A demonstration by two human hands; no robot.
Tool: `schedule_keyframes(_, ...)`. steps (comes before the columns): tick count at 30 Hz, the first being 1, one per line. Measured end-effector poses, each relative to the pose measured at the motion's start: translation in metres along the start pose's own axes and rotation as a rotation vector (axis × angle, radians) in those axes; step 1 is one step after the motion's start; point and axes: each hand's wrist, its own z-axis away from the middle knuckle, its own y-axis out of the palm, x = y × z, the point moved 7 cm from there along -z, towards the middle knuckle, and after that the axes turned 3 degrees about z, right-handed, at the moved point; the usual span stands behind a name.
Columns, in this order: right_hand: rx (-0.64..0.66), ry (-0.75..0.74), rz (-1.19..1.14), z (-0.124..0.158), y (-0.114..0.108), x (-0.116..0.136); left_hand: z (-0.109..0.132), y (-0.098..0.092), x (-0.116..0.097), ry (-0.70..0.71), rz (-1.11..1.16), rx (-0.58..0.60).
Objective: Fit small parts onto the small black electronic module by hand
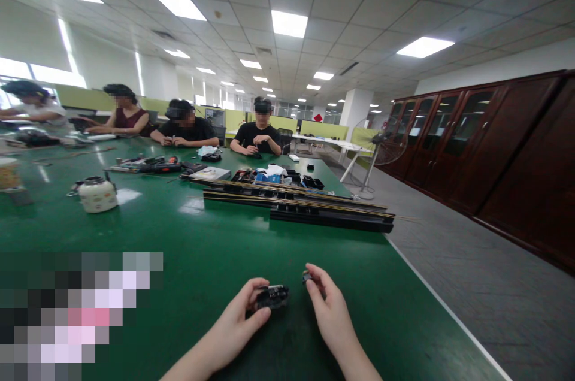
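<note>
Low over the near part of the green table [188, 261], my left hand [240, 321] grips a small black part [272, 296] between thumb and fingers. Its exact kind is unclear; it looks like an open plastic housing with fine details inside. A short way to the right, my right hand [329, 309] pinches a tiny grey piece [307, 277] between thumb and forefinger. That piece is too small to name. The two held parts are apart, with a narrow gap between them.
Beyond my hands lie long black rails [332, 219] with thin brass-coloured rods. Behind them are a blue box [268, 177], small black parts and tools [157, 165]. A patterned jar [97, 194] stands left. Several people sit around the table; a fan [380, 141] stands past its right edge.
</note>
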Motion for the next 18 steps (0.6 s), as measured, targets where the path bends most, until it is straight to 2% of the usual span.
schedule_keyframes(5, -0.104, 0.036, 0.022, -0.004, -0.014, -0.007, -0.001, -0.002, 0.002, 0.001, 0.004, -0.022)
schedule_keyframes(10, -0.135, 0.035, 0.051, -0.005, -0.02, -0.003, 0.0, -0.003, 0.0, 0.01, -0.009, -0.035)
schedule_keyframes(14, -0.058, 0.001, 0.096, -0.003, -0.015, 0.008, 0.0, -0.004, 0.001, 0.005, -0.01, -0.052)
schedule_keyframes(18, 0.071, -0.012, 0.105, 0.004, 0.001, 0.017, -0.001, -0.001, 0.002, -0.026, 0.026, -0.029)
